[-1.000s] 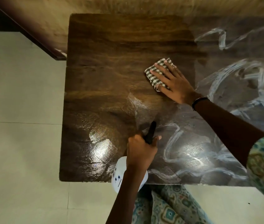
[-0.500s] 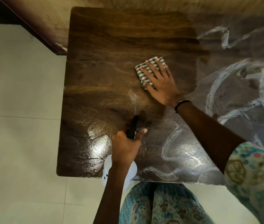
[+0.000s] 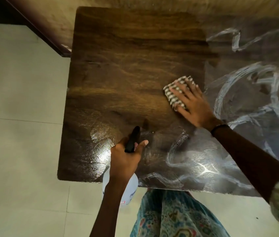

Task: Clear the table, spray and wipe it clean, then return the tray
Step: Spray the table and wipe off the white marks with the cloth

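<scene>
Spread fingers [image 3: 178, 90] of the right hand [image 3: 192, 104] press flat on a folded checked cloth [image 3: 172, 94], which lies on the dark wooden table [image 3: 126, 65] with its edges showing beyond the fingertips and beside the thumb. Nearer the body, the left hand [image 3: 125, 159] curls its fingers round the black head of a white spray bottle [image 3: 130, 190], thumb lying loose alongside the nozzle, over the table's near edge. Pale wet streaks [image 3: 237, 100] cross the tabletop beyond the right wrist, and a black band [image 3: 218, 128] circles that wrist.
</scene>
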The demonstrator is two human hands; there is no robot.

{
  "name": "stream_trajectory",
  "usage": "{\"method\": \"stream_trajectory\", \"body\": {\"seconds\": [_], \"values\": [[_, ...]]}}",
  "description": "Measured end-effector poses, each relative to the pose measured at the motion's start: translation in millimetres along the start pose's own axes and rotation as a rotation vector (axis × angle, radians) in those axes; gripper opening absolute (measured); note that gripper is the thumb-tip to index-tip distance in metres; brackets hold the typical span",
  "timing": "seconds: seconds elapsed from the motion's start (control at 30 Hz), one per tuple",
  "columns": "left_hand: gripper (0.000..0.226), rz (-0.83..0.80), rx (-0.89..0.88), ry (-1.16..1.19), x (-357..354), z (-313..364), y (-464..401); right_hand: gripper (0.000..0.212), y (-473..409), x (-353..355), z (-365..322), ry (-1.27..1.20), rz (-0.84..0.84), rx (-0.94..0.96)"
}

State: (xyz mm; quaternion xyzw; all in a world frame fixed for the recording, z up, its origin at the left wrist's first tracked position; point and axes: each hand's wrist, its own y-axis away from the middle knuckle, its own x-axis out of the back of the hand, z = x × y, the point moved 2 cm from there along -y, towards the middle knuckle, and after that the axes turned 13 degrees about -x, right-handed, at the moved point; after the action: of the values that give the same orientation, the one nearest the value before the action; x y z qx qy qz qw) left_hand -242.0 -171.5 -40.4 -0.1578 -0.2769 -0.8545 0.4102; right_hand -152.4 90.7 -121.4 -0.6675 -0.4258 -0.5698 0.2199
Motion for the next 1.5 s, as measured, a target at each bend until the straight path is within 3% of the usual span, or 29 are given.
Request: {"method": "stream_trajectory", "body": {"seconds": [0.13,0.2,0.3,0.43,0.6,0.73,0.8,0.9,0.97,1.13,1.33,1.5], "values": [[0.040,-0.009,-0.029,-0.016,-4,-6,7,0.063,-37,-3,-51,-0.068,0.082,-0.313],[0.040,-0.013,-0.031,-0.011,-6,-6,11,0.064,-43,-12,-85,-0.049,0.036,-0.213],[0.029,-0.033,-0.049,-0.032,-9,-3,15,0.058,-22,-29,-115,0.005,0.004,0.099],[0.025,-0.082,-0.044,-0.027,-14,-3,19,0.056,33,-35,-79,0.076,-0.025,0.288],[0.031,-0.133,-0.090,-0.025,-24,-6,30,0.058,36,-11,-11,0.042,-0.009,0.109],[0.039,-0.160,-0.102,-0.050,-36,-8,42,0.063,-6,-11,-42,-0.054,0.047,-0.197],[0.034,-0.177,-0.091,-0.045,-43,-5,51,0.063,-16,-16,-65,-0.030,0.004,-0.139],[0.026,-0.182,-0.095,-0.080,-53,-3,63,0.058,-14,-17,-67,0.068,-0.082,0.196],[0.026,-0.169,-0.103,-0.073,-57,-1,70,0.057,-6,-14,-47,0.096,-0.094,0.299],[0.035,-0.066,-0.121,-0.079,-60,1,80,0.056,22,-6,-12,0.036,-0.069,0.245],[0.026,-0.058,-0.052,-0.034,-58,-9,86,0.060,26,-3,-14,0.025,-0.109,0.200],[0.036,0.038,0.014,-0.066,-47,-19,86,0.060,28,-6,-16,0.032,-0.102,0.170]]}}
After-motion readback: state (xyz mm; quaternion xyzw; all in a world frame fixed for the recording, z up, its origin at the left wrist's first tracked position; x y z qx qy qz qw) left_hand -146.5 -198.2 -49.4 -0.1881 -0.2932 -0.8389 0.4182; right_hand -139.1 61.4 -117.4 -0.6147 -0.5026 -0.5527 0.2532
